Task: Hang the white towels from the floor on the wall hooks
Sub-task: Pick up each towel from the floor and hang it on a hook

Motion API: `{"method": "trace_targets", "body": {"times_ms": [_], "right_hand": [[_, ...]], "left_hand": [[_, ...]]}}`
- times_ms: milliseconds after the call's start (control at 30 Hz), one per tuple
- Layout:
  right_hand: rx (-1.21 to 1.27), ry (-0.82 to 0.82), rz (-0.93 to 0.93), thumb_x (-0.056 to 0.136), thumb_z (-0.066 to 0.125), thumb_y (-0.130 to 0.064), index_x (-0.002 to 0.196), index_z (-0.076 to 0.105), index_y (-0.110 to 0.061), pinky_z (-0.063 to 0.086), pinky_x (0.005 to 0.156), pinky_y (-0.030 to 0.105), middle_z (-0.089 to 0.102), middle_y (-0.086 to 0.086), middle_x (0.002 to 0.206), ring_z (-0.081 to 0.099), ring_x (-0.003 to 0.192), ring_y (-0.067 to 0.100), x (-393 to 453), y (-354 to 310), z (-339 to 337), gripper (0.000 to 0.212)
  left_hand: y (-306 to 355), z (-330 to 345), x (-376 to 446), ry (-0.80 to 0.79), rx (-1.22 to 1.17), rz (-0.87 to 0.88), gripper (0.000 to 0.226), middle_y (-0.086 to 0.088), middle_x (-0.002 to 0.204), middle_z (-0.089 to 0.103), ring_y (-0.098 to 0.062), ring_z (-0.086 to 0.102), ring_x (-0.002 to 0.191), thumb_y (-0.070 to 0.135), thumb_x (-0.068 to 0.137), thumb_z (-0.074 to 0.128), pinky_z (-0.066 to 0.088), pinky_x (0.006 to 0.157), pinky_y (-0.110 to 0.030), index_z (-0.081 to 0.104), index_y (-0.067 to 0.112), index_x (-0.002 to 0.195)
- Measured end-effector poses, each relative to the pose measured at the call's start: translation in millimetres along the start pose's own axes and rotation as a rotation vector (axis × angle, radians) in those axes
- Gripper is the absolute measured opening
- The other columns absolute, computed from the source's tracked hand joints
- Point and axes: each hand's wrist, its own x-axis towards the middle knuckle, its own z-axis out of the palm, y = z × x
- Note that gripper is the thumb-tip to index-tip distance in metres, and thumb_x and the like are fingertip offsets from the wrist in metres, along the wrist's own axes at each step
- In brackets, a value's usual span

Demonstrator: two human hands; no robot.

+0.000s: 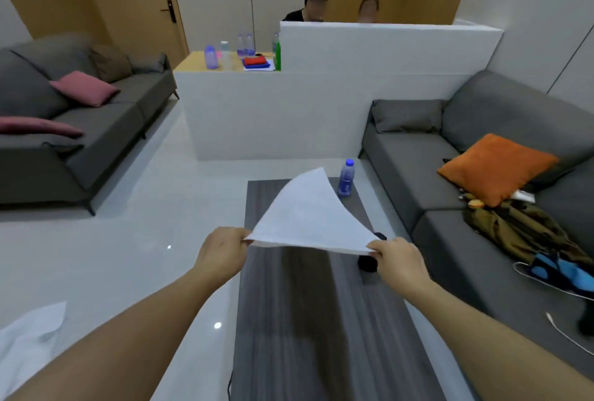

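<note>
While our arms reach out over the dark coffee table (289,320), a clear water bottle (346,178) with a blue cap stands upright at its far end; what it contains we cannot tell. Our left hand (221,249) pinches one near corner of a white towel (308,217) and our right hand (398,260) pinches the other, the cloth stretched between our fingertips and lifting away above the table. Another white towel (29,339) lies on the floor at lower left.

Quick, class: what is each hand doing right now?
Left hand: pinches the left corner of the white towel.
Right hand: pinches the towel's right corner, holding it spread above the coffee table.
</note>
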Motion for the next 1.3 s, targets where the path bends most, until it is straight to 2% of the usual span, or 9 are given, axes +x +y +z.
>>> {"method": "trace_targets", "body": {"times_ms": [167, 233, 333, 433, 633, 700, 900, 1100, 1300], "right_hand": [[-0.004, -0.189, -0.009, 0.090, 0.051, -0.014, 0.106, 0.071, -0.032, 0.044, 0.072, 0.032, 0.072, 0.001, 0.097, 0.061, 0.094, 0.025, -88.7, 16.0, 66.3, 0.031], [-0.024, -0.234, -0.004, 0.090, 0.052, -0.016, 0.102, 0.071, -0.033, 0.037, 0.069, 0.030, 0.073, -0.001, 0.094, 0.063, 0.091, 0.023, -116.7, 11.9, 74.6, 0.029], [-0.021, -0.292, 0.004, 0.090, 0.054, -0.016, 0.099, 0.071, -0.033, 0.037, 0.069, 0.030, 0.072, -0.002, 0.091, 0.064, 0.090, 0.023, -139.3, -2.7, 63.6, 0.025], [0.005, -0.252, 0.044, 0.092, 0.053, -0.021, 0.085, 0.065, -0.030, 0.041, 0.067, 0.031, 0.065, 0.000, 0.082, 0.063, 0.085, 0.026, -148.6, -23.5, 31.8, 0.017], [0.040, -0.070, 0.021, 0.094, 0.054, -0.023, 0.096, 0.070, -0.029, 0.051, 0.071, 0.033, 0.068, 0.002, 0.090, 0.062, 0.081, 0.024, -144.3, -57.8, -45.2, 0.017], [0.041, -0.031, 0.020, 0.095, 0.054, -0.025, 0.097, 0.070, -0.027, 0.051, 0.072, 0.033, 0.068, 0.003, 0.092, 0.062, 0.083, 0.024, -132.8, -65.5, -64.9, 0.016], [0.049, 0.026, 0.038, 0.096, 0.054, -0.023, 0.083, 0.063, -0.024, 0.034, 0.052, 0.027, 0.061, 0.000, 0.078, 0.055, 0.069, 0.020, -55.6, -69.4, -95.5, 0.016], [0.041, 0.078, -0.010, 0.096, 0.054, -0.023, 0.092, 0.070, -0.015, 0.041, 0.064, 0.031, 0.066, 0.012, 0.092, 0.060, 0.085, 0.033, 81.9, -59.4, -117.0, 0.018], [0.098, 0.197, -0.037, 0.096, 0.055, -0.029, 0.099, 0.072, -0.021, 0.040, 0.066, 0.032, 0.067, 0.013, 0.099, 0.061, 0.091, 0.036, 190.1, -53.6, -181.3, 0.019]], "left_hand": [[-29.0, 59.6, -80.7, -0.204, 0.156, 0.034, 0.027, 0.003, 0.072, 0.063, -0.015, 0.057, 0.066, 0.018, 0.095, 0.047, 0.039, 0.056, -0.023, 0.069, 0.023, 0.079], [-38.7, 64.4, -107.4, -0.236, 0.167, 0.045, 0.026, 0.001, 0.075, 0.064, -0.019, 0.057, 0.069, 0.020, 0.094, 0.048, 0.040, 0.058, -0.026, 0.070, 0.022, 0.080], [-45.0, 53.0, -141.8, -0.233, 0.158, 0.030, 0.025, -0.003, 0.084, 0.068, -0.022, 0.059, 0.077, 0.025, 0.095, 0.049, 0.042, 0.064, -0.027, 0.073, 0.022, 0.089], [-45.8, 20.3, -163.3, -0.209, 0.176, -0.004, 0.025, -0.004, 0.087, 0.067, -0.025, 0.060, 0.083, 0.030, 0.096, 0.048, 0.047, 0.070, -0.030, 0.072, 0.025, 0.094], [-33.0, -57.3, -159.6, -0.037, 0.164, -0.022, 0.023, -0.001, 0.086, 0.065, -0.025, 0.057, 0.081, 0.034, 0.095, 0.050, 0.042, 0.066, -0.028, 0.072, 0.028, 0.094], [-26.4, -75.4, -149.9, 0.007, 0.163, -0.032, 0.023, 0.000, 0.082, 0.064, -0.025, 0.058, 0.080, 0.033, 0.094, 0.050, 0.041, 0.064, -0.028, 0.072, 0.028, 0.091], [-7.5, -96.5, -76.5, 0.120, 0.071, -0.099, 0.021, 0.002, 0.072, 0.061, -0.025, 0.057, 0.077, 0.029, 0.091, 0.055, 0.042, 0.063, -0.028, 0.075, 0.028, 0.086], [15.2, -113.0, 50.7, 0.177, 0.091, -0.135, 0.019, -0.001, 0.083, 0.063, -0.027, 0.057, 0.083, 0.034, 0.090, 0.056, 0.044, 0.069, -0.029, 0.074, 0.029, 0.090], [59.7, -168.7, 153.5, 0.304, 0.092, -0.121, 0.021, -0.005, 0.097, 0.070, -0.030, 0.061, 0.091, 0.033, 0.090, 0.056, 0.049, 0.074, -0.032, 0.075, 0.026, 0.096]]}}
